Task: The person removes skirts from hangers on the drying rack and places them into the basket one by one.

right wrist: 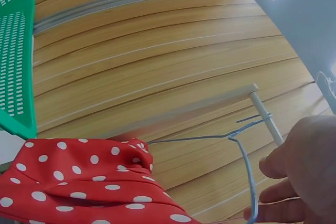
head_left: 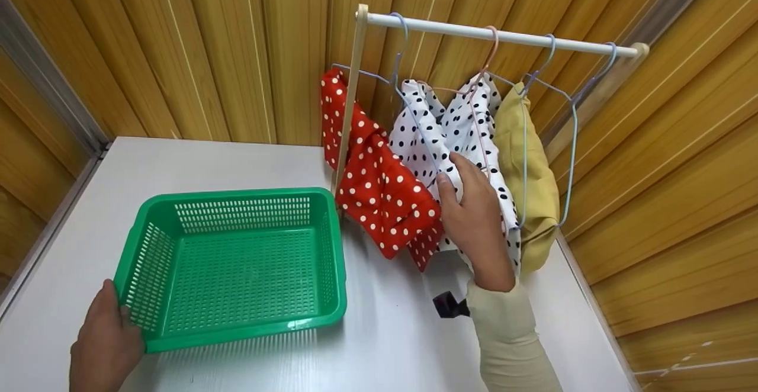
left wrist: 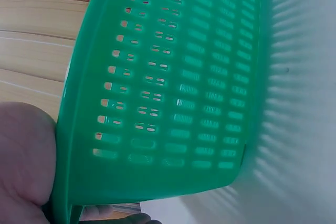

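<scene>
My left hand (head_left: 106,336) grips the near left corner of a green plastic basket (head_left: 337,262), whose inside shows nothing. My right hand (head_left: 477,220) is at the rack, its fingers curled at the lower right wire of a blue hanger (right wrist: 245,161). From this hanger's left side hangs a red cloth garment (head_left: 385,196) with white dots; the right arm of the wire is bare. Just behind the right hand hangs a white garment (head_left: 468,119) with black dots, on a pink hanger (head_left: 491,54). In the right wrist view, red cloth fills the lower left.
A clothes rack with a white rod (head_left: 450,28) stands on the white table (head_left: 379,344). Toward its right end hang a yellow garment (head_left: 524,137) and further blue hangers (head_left: 573,161). Wood-panelled walls (head_left: 237,54) close in behind and to the right. A black object (head_left: 447,305) sits by the right wrist.
</scene>
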